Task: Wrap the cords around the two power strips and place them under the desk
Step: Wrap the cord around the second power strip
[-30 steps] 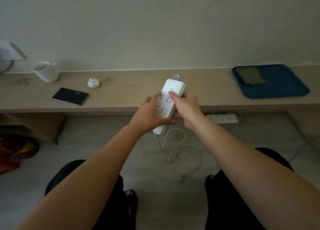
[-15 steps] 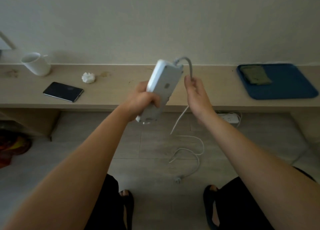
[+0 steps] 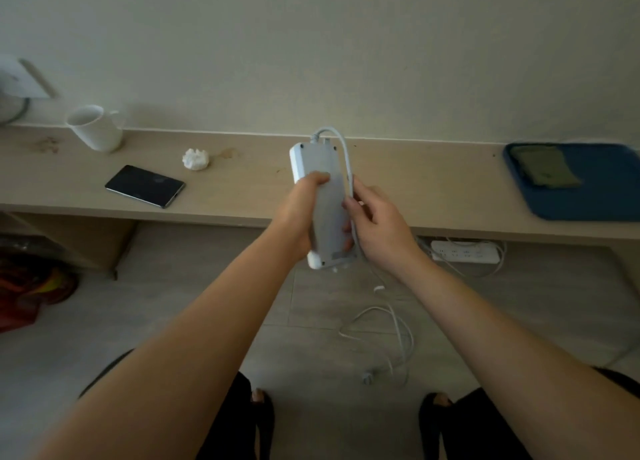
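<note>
Pale, plain wall (image 3: 311, 44) stands behind a long beige counter (image 3: 415, 182), and a grey floor (image 3: 173, 304) lies below it. On the counter, from left to right, are a white mug (image 3: 97, 129), a crumpled white tissue (image 3: 196, 159), a dark phone (image 3: 145, 185) lying flat, and at the far right a blue tray (image 3: 606, 200) with a greenish flat thing (image 3: 543, 169) in it. A second power strip (image 3: 465, 252) lies on the floor under the counter, at the right, sockets up. At the left edge a red bag (image 3: 31, 286) sits on the floor.

Both forearms reach forward and meet in front of the counter edge. The left grip (image 3: 298, 214) is curled round the power strip (image 3: 329, 217), thumb on its back face. The strip is in the air, nearly upright, with its back face turned to the camera. Its cord (image 3: 347, 162) leaves the top end, bends over and runs down the right long side. The right grip (image 3: 379, 224) pinches this cord against that side with thumb and forefinger. Below the hands the rest of the cord hangs to loose loops on the floor, and the plug (image 3: 367, 377) lies near the person's feet.
</note>
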`<state>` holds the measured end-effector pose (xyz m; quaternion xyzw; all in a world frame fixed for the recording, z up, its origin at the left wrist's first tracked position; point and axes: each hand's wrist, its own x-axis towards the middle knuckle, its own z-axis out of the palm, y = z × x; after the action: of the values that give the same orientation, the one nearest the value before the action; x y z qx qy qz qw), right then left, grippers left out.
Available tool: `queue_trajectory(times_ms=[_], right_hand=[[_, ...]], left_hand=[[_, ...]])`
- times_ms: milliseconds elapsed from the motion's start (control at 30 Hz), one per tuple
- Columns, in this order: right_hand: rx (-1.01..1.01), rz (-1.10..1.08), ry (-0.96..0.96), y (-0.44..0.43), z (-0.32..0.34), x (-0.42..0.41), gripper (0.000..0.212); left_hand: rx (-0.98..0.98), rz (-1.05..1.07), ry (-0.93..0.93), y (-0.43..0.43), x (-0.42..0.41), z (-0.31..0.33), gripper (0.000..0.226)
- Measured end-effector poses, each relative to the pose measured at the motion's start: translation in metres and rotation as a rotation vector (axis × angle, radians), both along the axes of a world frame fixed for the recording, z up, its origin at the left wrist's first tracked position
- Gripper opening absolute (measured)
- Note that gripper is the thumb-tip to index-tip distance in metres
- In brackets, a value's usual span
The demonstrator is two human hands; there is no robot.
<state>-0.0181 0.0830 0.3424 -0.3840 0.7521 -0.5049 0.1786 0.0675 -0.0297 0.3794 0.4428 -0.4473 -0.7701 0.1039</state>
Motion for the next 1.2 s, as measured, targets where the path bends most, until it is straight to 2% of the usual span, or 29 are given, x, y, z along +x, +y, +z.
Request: queue_trajectory(times_ms=[67, 167, 267, 333, 400, 433, 500, 533, 567, 600, 667, 700, 733, 767, 833, 900, 1000, 1100, 1200], right_hand=[[0.036, -0.006, 0.061, -0.005, 0.001, 0.0, 0.046], [0.091, 0.039, 0.022, -0.011, 0.001, 0.004, 0.043], [0.133, 0.098, 0.04, -0.015, -0.003, 0.013, 0.031], [0.184, 0.12, 0.143, -0.016, -0.008, 0.013, 0.025], [0.182, 0.145, 0.126, -0.014, -0.005, 0.01, 0.022], [0.145, 0.166, 0.039, -0.013, -0.001, 0.009, 0.021], [-0.016, 0.188, -0.353, -0.011, 0.01, 0.006, 0.025], [-0.088, 0.145, -0.531, -0.01, 0.013, 0.005, 0.028], [-0.117, 0.052, -0.592, -0.009, 0.014, 0.001, 0.03], [-0.078, -0.067, -0.529, -0.008, 0.014, -0.002, 0.029], [0.139, -0.292, -0.248, -0.002, 0.008, -0.012, 0.031], [0.291, -0.351, -0.118, 0.002, 0.005, -0.017, 0.038], [0.45, -0.359, -0.071, 0.006, 0.003, -0.021, 0.049], [0.597, -0.329, -0.149, 0.009, 0.003, -0.022, 0.061], [0.783, -0.182, -0.552, 0.013, 0.004, -0.018, 0.082], [0.765, -0.045, -0.847, 0.015, 0.005, -0.013, 0.085], [0.498, -0.035, -1.195, 0.014, 0.007, -0.002, 0.052], [0.142, -0.166, -1.485, 0.01, 0.011, 0.009, 0.019], [-0.152, -0.197, -1.538, 0.006, 0.011, 0.008, 0.018]], left_hand=[[-0.037, 0.023, 0.035, 0.001, -0.007, -0.005, 0.057], [-0.234, 0.028, -0.041, 0.004, -0.011, -0.007, 0.085], [-0.294, 0.061, -0.068, 0.001, -0.011, -0.017, 0.08], [-0.289, 0.1, -0.064, -0.001, -0.01, -0.019, 0.065], [-0.303, 0.126, -0.043, -0.003, -0.009, -0.019, 0.048], [-0.304, 0.137, -0.026, -0.004, -0.008, -0.018, 0.041], [-0.269, 0.18, 0.017, -0.005, -0.006, -0.015, 0.037], [-0.236, 0.216, 0.037, -0.006, -0.005, -0.013, 0.037], [-0.202, 0.255, 0.055, -0.009, -0.004, -0.011, 0.037], [-0.173, 0.293, 0.071, -0.014, -0.003, -0.008, 0.036], [-0.147, 0.363, 0.102, -0.026, 0.0, -0.002, 0.032], [-0.146, 0.385, 0.123, -0.031, 0.001, 0.002, 0.031], [-0.14, 0.399, 0.15, -0.035, 0.003, 0.005, 0.03], [-0.124, 0.409, 0.181, -0.039, 0.005, 0.008, 0.03], [-0.064, 0.406, 0.263, -0.045, 0.009, 0.012, 0.031], [0.027, 0.357, 0.353, -0.047, 0.012, 0.014, 0.03], [0.08, 0.246, 0.397, -0.046, 0.015, 0.017, 0.028], [0.062, 0.19, 0.349, -0.042, 0.013, 0.018, 0.026], [-0.048, 0.16, 0.215, -0.045, 0.015, 0.02, 0.033]])
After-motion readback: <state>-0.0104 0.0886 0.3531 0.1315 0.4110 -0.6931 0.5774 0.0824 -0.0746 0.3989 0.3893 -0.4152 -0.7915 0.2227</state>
